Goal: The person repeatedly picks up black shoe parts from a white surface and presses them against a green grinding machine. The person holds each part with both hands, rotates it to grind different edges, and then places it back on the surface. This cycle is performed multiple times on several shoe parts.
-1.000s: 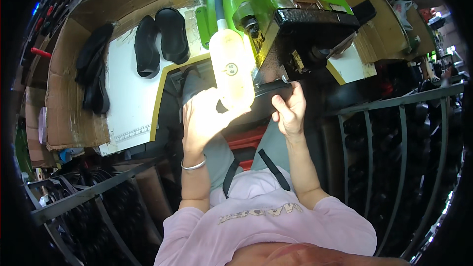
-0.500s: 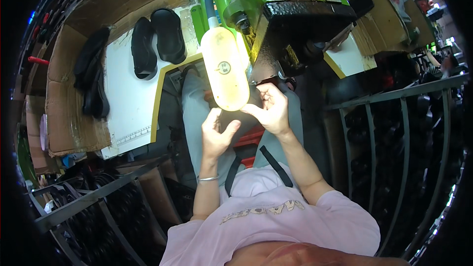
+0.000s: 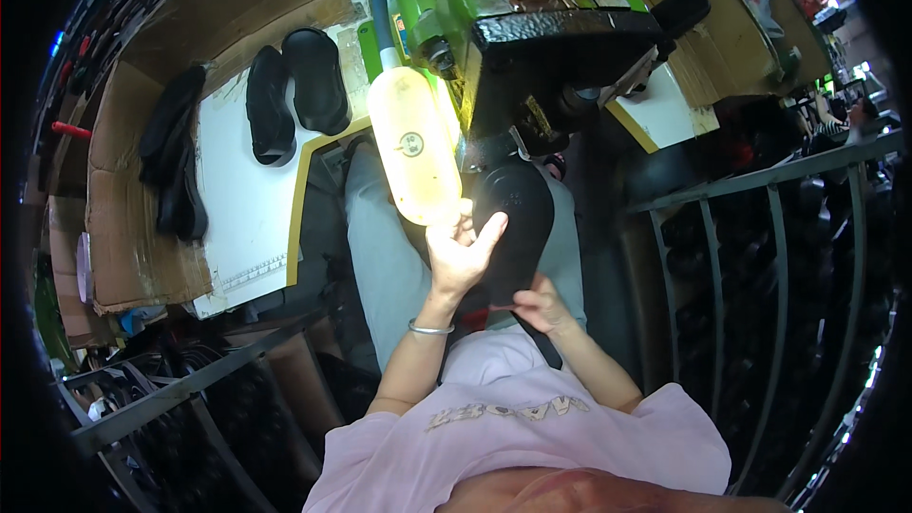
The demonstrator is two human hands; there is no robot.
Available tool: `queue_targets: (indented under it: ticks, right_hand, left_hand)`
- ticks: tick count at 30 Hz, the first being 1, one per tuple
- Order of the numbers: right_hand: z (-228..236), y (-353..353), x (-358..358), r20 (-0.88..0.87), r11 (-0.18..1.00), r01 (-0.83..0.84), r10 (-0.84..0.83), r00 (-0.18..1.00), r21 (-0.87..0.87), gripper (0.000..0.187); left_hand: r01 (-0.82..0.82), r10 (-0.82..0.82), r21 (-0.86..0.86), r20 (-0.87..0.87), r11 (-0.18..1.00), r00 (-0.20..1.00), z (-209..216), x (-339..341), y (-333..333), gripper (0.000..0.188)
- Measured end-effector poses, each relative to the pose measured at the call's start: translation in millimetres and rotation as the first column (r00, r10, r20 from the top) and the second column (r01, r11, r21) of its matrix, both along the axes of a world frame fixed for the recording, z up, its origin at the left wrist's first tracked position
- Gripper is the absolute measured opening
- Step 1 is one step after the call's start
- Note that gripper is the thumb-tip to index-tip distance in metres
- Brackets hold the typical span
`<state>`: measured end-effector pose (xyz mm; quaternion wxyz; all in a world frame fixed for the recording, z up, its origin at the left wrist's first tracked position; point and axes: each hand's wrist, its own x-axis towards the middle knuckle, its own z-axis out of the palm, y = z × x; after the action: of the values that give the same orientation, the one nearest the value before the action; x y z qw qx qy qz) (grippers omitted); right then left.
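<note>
Black, elongated, rubber-looking shoe sole [image 3: 520, 223] lies lengthwise between your hands, far end just by the green-and-black metal machine [image 3: 560, 43] beyond them. Your right hand [image 3: 543, 308] appears closed on its near end; your left hand [image 3: 458, 255] has its thumb over the left edge, though whether it grips you cannot tell. Risks, as judged: a near-end-only hold could let the sole twist; left fingers could knock the glowing, yellow-white oval lamp [image 3: 415, 147] beside them.
</note>
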<state>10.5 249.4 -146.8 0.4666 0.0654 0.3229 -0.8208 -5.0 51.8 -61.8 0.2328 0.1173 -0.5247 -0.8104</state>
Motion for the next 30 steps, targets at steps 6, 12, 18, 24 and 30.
queue_targets:
  ticks: [6, 12, 18, 24, 30]
  right_hand:
    - [44, 31, -44, -0.215, 0.898, 0.422, -0.391, 0.895, 0.125, 0.052]
    - [103, 27, -107, -0.543, 0.772, 0.574, -0.369, 0.755, 0.272, 0.037]
    - [140, -1, -147, -0.702, 0.826, 0.509, -0.213, 0.680, 0.242, 0.043]
    - [150, -29, -145, -0.722, 0.886, 0.416, -0.149, 0.676, 0.206, 0.048]
    - [145, -55, -129, -0.780, 0.937, 0.329, -0.122, 0.614, 0.114, 0.055]
  left_hand:
    - [0.058, -0.058, 0.011, -0.025, 0.998, 0.998, 25, -2, 0, 0.034]
    - [0.027, -0.030, -0.108, -0.024, 0.994, 0.999, 35, 0, -15, 0.038]
    - [-0.058, 0.070, -0.220, 0.044, 0.974, 0.997, 26, 11, -46, 0.029]
    - [-0.065, 0.073, -0.146, 0.046, 0.987, 0.996, 22, 33, -68, 0.031]
    - [-0.092, 0.107, -0.237, 0.049, 0.967, 0.993, 16, 61, -95, 0.031]
